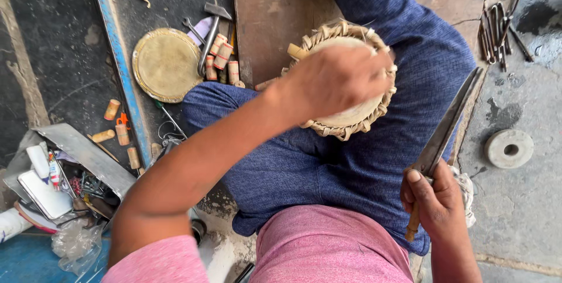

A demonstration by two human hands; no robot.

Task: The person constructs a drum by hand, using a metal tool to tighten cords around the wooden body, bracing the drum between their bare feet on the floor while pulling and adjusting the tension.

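head view | left hand (339, 81) is laid over the small drum (342, 110), fingers curled on its far rim, lap-held | right hand (436, 201) is closed round the knife (448, 122), blade raised beside the drum | lacing is seen woven round; head is hidden under the palm, finish cannot be told | wooden pegs (221, 57) lie beyond the fingers

Pink short-sleeved shirt (328, 248), blue trousers (328, 166).

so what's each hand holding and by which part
The right hand grips a long flat blade by its wooden handle, at the lower end. The left hand rests on top of the small laced drum, covering its skin.
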